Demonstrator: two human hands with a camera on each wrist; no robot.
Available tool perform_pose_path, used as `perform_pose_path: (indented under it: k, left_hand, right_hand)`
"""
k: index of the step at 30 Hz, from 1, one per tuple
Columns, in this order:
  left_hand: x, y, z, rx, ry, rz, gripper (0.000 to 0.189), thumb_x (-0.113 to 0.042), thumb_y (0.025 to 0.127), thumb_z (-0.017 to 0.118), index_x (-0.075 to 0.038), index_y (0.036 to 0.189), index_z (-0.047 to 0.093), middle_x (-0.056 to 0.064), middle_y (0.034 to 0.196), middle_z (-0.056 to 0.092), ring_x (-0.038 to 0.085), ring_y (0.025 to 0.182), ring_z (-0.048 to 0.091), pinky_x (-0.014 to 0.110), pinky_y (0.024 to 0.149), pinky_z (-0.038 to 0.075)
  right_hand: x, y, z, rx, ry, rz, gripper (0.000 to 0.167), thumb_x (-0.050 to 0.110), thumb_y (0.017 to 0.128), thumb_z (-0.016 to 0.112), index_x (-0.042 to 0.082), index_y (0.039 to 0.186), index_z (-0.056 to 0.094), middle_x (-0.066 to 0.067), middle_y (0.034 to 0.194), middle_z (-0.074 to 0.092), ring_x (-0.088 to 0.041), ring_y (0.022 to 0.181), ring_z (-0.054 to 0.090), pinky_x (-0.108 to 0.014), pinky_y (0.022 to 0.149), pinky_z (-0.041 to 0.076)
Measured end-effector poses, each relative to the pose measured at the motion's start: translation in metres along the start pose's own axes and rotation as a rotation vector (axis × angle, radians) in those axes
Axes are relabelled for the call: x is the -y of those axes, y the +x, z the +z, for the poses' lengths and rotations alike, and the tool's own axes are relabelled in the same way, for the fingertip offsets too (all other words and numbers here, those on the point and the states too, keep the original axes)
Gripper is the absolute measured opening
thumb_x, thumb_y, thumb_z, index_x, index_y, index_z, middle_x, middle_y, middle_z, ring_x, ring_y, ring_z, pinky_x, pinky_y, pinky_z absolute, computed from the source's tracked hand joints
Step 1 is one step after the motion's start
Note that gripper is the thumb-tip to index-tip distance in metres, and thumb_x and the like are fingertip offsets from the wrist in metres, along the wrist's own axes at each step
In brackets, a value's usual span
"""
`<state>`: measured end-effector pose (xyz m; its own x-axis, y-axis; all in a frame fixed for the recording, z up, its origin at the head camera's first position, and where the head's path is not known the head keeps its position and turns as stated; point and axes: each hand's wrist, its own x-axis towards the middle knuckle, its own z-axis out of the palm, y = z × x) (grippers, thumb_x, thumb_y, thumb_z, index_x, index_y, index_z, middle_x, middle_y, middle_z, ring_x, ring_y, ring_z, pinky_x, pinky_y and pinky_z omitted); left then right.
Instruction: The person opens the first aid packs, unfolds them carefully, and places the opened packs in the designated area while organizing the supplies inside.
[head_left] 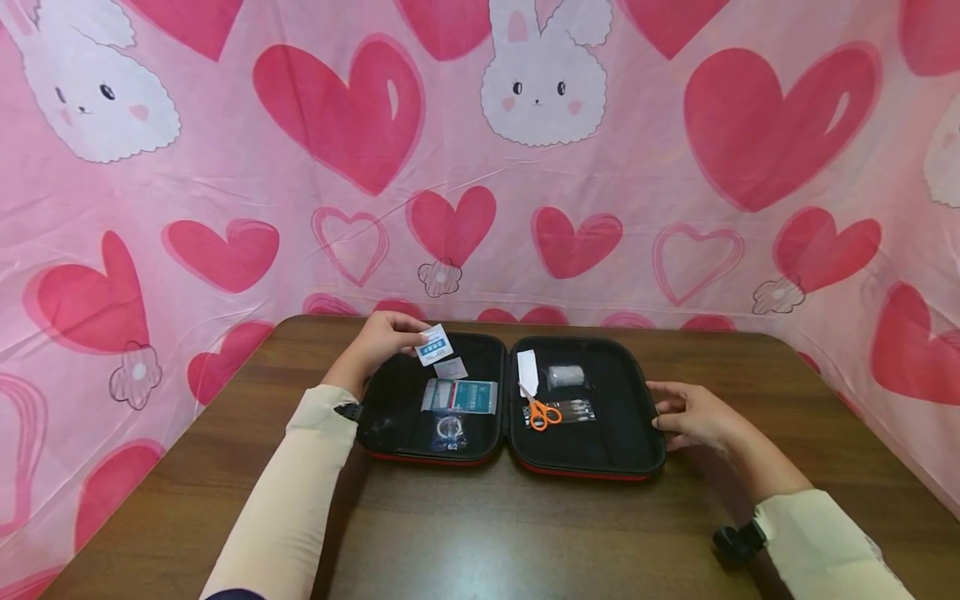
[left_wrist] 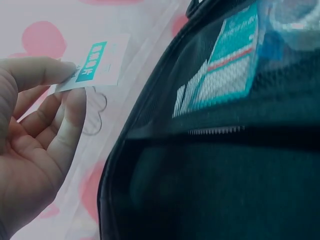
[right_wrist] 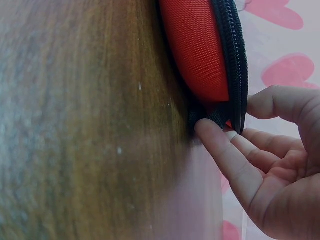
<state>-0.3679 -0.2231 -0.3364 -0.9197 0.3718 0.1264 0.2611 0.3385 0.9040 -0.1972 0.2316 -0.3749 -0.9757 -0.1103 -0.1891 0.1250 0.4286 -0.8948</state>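
My left hand (head_left: 386, 337) pinches a small white-and-teal sachet (head_left: 434, 345) between thumb and fingers, above the far left of an open case (head_left: 633, 442) with a black lining and red outside. Below it, a smaller pale packet (head_left: 451, 368), a teal-and-white flat packet (head_left: 461, 397) and a bagged white ring-shaped roll (head_left: 449, 428) lie in the left half. My right hand (right_wrist: 280, 155) holds the case's right edge, its thumb at the zipped rim (right_wrist: 236, 65) and a finger by the black strap (right_wrist: 212, 118).
In the right half are orange-handled scissors (head_left: 542, 414) with a white cover (head_left: 527, 372) over the blades, a wrapped white roll (head_left: 566, 377) and a clear pack of thin sticks (head_left: 577, 411). The wooden table (head_left: 450, 533) ends at a pink heart-patterned cloth (head_left: 465, 150).
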Motion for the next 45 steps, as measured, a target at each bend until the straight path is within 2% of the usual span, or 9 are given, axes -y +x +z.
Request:
perform_pose_path:
  k: [5,11,19,22,26,31,34,40,45]
  left_hand:
    - [0.014,0.001,-0.007,-0.056,0.012,-0.022,0.029,-0.006,0.088,0.070,0.008,0.112,0.069,0.022,0.108,0.066,0.023,0.078,0.064,0.028,0.069,0.058]
    - [0.021,0.000,-0.013,-0.120,-0.005,-0.078,0.030,-0.005,0.088,0.068,0.011,0.114,0.067,0.025,0.109,0.066,0.021,0.074,0.064,0.025,0.067,0.057]
    - [0.031,-0.001,-0.022,-0.134,0.037,-0.157,0.028,-0.001,0.089,0.066,0.012,0.114,0.066,0.025,0.110,0.064,0.019,0.077,0.062,0.023,0.067,0.056]
    - [0.035,0.000,-0.024,-0.110,0.098,-0.168,0.027,0.000,0.088,0.068,0.012,0.112,0.067,0.024,0.104,0.067,0.017,0.074,0.063,0.024,0.066,0.057]
    - [0.035,0.001,-0.026,-0.041,0.175,-0.164,0.026,0.000,0.087,0.071,0.013,0.109,0.067,0.023,0.097,0.069,0.016,0.070,0.064,0.027,0.066,0.058]
    - [0.030,0.002,-0.023,0.045,0.218,-0.187,0.025,0.000,0.086,0.071,0.012,0.108,0.069,0.020,0.095,0.070,0.016,0.070,0.064,0.028,0.067,0.058]
    - [0.028,0.004,-0.020,0.081,0.298,-0.172,0.024,-0.002,0.087,0.072,0.010,0.107,0.070,0.019,0.094,0.071,0.014,0.070,0.065,0.027,0.067,0.058]
    - [0.026,0.009,-0.015,0.107,0.502,-0.104,0.019,-0.007,0.085,0.075,0.005,0.099,0.074,0.015,0.089,0.072,0.014,0.061,0.066,0.027,0.063,0.058]
    - [0.025,0.015,-0.011,0.100,0.553,-0.096,0.016,-0.005,0.081,0.078,0.005,0.093,0.075,0.014,0.082,0.071,0.013,0.057,0.066,0.027,0.060,0.057]
  right_hand:
    - [0.000,0.000,0.000,0.000,-0.002,0.002,0.071,-0.007,0.087,0.064,-0.012,0.146,0.025,-0.025,0.109,0.059,-0.025,0.085,0.063,-0.046,0.071,0.059]
    - [-0.001,0.000,0.001,-0.004,-0.002,0.001,0.071,-0.007,0.087,0.064,-0.012,0.146,0.025,-0.025,0.109,0.059,-0.025,0.084,0.063,-0.046,0.071,0.059]
    - [0.000,-0.001,0.001,0.002,-0.001,0.003,0.071,-0.007,0.087,0.064,-0.012,0.146,0.025,-0.026,0.110,0.058,-0.026,0.084,0.063,-0.047,0.072,0.058]
    - [0.001,-0.001,0.000,0.004,-0.004,0.006,0.071,-0.006,0.088,0.064,-0.011,0.147,0.025,-0.026,0.110,0.058,-0.026,0.085,0.063,-0.047,0.072,0.058]
    - [0.001,0.000,0.000,0.000,-0.004,0.008,0.071,-0.006,0.087,0.064,-0.011,0.147,0.025,-0.026,0.111,0.058,-0.026,0.086,0.063,-0.047,0.072,0.058]
    - [0.001,0.000,0.000,-0.001,-0.010,0.012,0.071,-0.006,0.088,0.064,-0.011,0.147,0.025,-0.026,0.111,0.057,-0.026,0.088,0.061,-0.046,0.072,0.058]
    - [0.001,0.000,0.000,-0.001,-0.012,0.015,0.071,-0.006,0.088,0.064,-0.011,0.147,0.026,-0.026,0.111,0.057,-0.026,0.088,0.061,-0.046,0.073,0.058]
    - [0.002,-0.001,0.000,0.001,-0.018,0.014,0.071,-0.006,0.088,0.065,-0.011,0.147,0.026,-0.027,0.111,0.058,-0.026,0.087,0.062,-0.046,0.072,0.058]
    - [0.002,-0.001,0.000,-0.001,-0.017,0.013,0.071,-0.007,0.087,0.064,-0.012,0.146,0.026,-0.026,0.111,0.058,-0.026,0.086,0.062,-0.046,0.072,0.059]
